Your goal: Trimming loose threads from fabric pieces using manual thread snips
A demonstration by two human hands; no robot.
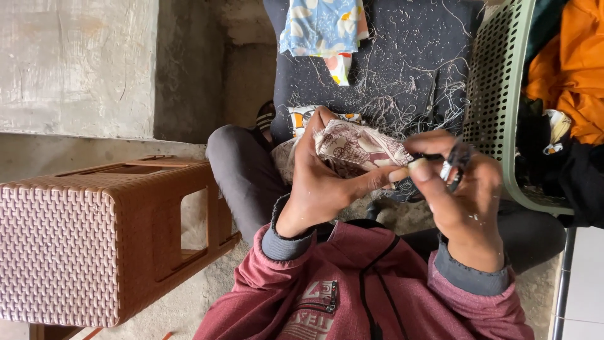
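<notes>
The left hand [321, 182] is gripping a patterned cloth piece [358, 148], while the right hand [462, 189] is pinching small black thread snips [454, 169] beside it, near the green basket [497, 94].

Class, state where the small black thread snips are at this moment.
In the head view, the black snips sit right of centre in the right hand, beside the patterned cloth that the left hand holds.

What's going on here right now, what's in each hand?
A seated person's left hand grips a small piece of patterned cloth, thumb stretched toward the right hand, which holds a small dark cutting tool at the cloth's edge. Loose threads litter the dark cloth beyond. A green perforated basket of clothes stands on the right, a brown woven stool on the left.
</notes>
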